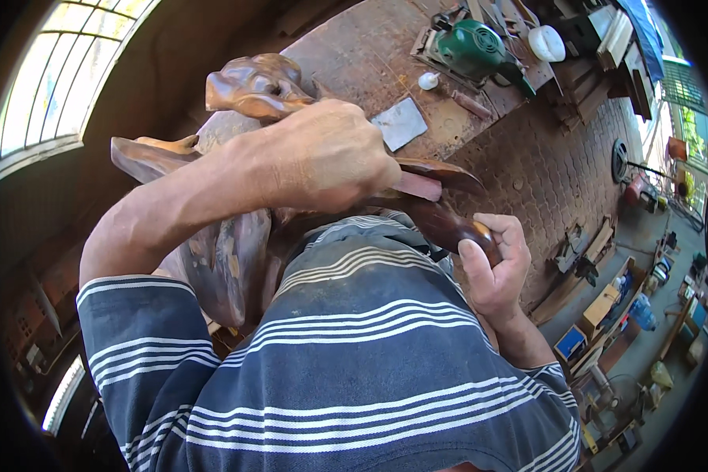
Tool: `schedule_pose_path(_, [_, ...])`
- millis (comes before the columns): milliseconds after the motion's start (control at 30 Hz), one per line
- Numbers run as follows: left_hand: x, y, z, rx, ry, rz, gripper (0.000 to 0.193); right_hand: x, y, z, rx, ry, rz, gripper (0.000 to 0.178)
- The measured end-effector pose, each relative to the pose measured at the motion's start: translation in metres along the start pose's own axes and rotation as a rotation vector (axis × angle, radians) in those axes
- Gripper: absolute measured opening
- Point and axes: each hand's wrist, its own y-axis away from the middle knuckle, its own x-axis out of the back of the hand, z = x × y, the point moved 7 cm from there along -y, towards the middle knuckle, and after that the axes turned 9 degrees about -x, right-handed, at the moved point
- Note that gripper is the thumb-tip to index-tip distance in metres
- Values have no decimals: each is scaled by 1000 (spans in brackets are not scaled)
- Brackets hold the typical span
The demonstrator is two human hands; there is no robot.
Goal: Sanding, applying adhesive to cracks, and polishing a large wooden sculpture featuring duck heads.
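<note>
A large dark reddish-brown wooden carving with knobbly curved limbs stands against my body. My left hand is closed over its upper middle part, pressing a flat pinkish piece, perhaps sandpaper, against the wood. My right hand grips the rounded, polished end of a curved limb at the lower right. Part of the carving is hidden behind my left forearm and my striped blue shirt.
Beyond the carving is a worn wooden workbench with a grey flat sheet, a green power tool, a small white knob and a white round container. To the right lie a brick-paved floor and workshop clutter. A window is at upper left.
</note>
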Motion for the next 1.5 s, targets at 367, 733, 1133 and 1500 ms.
schedule_pose_path(367, [-28,32,-22,97,216,104,9,1,-6,12,58,-9,-93,48])
schedule_pose_path(733, [7,20,14,96,151,141,18,2,-11,3,153,72,-106,53])
schedule_pose_path(1133, [24,73,-5,348,134,-223,10,1,-15,-1,194,8,-112,52])
schedule_pose_path(1500, [16,2,22,301,99,270,14,-2,-17,-1,135,-65,-138,51])
